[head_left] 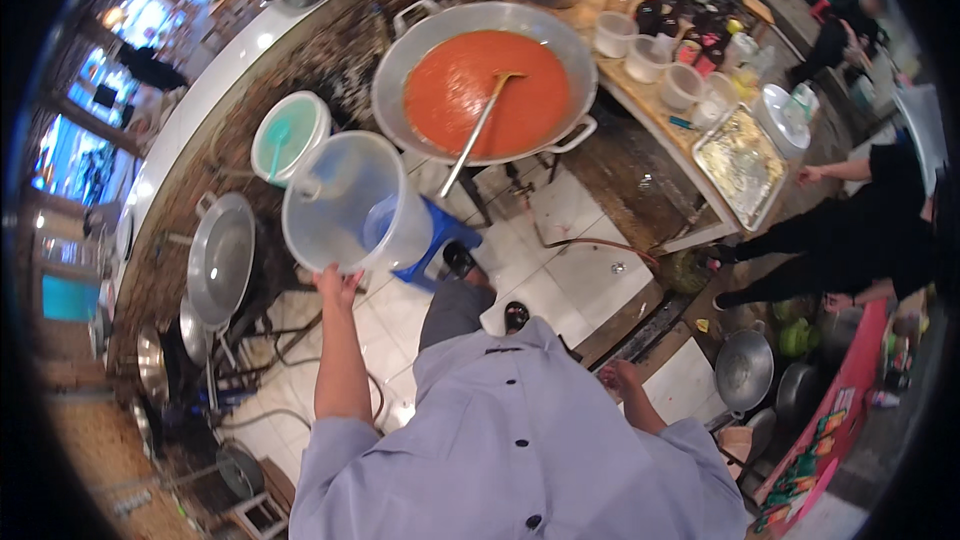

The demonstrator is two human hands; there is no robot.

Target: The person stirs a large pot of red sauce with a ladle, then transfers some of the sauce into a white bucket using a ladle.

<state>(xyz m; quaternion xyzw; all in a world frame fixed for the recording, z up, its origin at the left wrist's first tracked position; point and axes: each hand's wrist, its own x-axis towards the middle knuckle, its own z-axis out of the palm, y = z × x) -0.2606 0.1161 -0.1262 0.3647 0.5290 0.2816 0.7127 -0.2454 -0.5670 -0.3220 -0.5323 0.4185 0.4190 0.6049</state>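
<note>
My left hand (338,283) grips the near rim of a large translucent plastic tub (330,195). The tub stands tilted over a blue plastic stool (440,235), and bluish shapes show through its wall. My right hand (620,377) hangs low beside my body, away from the things around it; its fingers are too small and blurred to read. Ahead of me sits a very wide metal wok (585,70) of thick orange-red sauce (480,90). A long-handled ladle or paddle (474,135) rests in the sauce, its handle over the wok's near edge.
A white bucket (322,125) with a green dipper (282,130) stands left of the wok. To the right, a wooden table (640,90) carries plastic tubs, bottles and a foil-lined tray (742,165). A person in dark clothes (850,210) stands far right. A hose (585,241) crosses the tiled floor.
</note>
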